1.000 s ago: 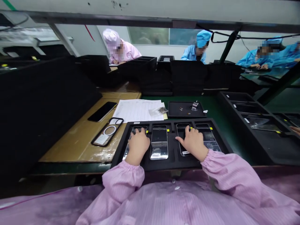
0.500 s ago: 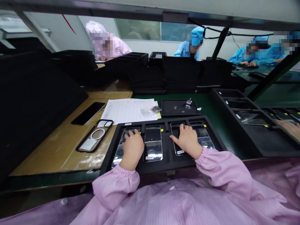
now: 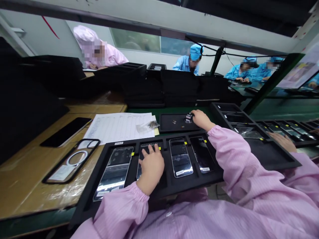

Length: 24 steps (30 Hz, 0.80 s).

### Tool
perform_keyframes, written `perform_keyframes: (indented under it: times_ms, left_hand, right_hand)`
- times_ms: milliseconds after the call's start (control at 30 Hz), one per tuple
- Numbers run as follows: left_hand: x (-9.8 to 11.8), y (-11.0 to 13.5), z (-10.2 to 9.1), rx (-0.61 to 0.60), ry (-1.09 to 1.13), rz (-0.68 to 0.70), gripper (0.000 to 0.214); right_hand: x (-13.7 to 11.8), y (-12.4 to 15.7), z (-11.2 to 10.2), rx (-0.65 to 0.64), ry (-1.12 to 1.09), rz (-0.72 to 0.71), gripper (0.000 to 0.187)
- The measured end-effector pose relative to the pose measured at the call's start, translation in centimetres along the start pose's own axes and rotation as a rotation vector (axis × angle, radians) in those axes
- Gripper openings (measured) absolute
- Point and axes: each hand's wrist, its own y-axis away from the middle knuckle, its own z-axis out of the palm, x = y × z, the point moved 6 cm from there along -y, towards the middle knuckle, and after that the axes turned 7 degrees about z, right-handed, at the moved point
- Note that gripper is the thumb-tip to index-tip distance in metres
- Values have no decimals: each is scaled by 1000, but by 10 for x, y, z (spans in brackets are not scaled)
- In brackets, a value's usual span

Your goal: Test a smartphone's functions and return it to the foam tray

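A black foam tray lies before me with several phone-like glass panels in its slots, each with a yellow tab. My left hand is open, fingers spread over the second panel from the left, partly hiding it. Past the tray's far edge, my right hand reaches to a small black tray. Its fingertips are closed at the right side of a small shiny silver piece; the exact contact is partly hidden. Near that piece lie a few tiny parts.
On the left, a cardboard sheet carries a dark phone and a clear phone case. Printed paper bears a small plastic bag. Stacked black trays stand behind. Another person's hand is at the right.
My right hand has left the third panel and moved forward to the silver piece. My left hand has shifted from the first panel to the second. The view has turned right.
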Motion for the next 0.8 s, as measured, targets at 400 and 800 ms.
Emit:
perform_keyframes:
  times_ms: [400,800]
  left_hand:
    - [-20,19,-21,121,130,130,54]
    - [-23,22,-13,156,304,166,46]
  right_hand:
    - [11,-38,32,59,-80,8,34]
    - [15,-44,27,66,-81,27,41]
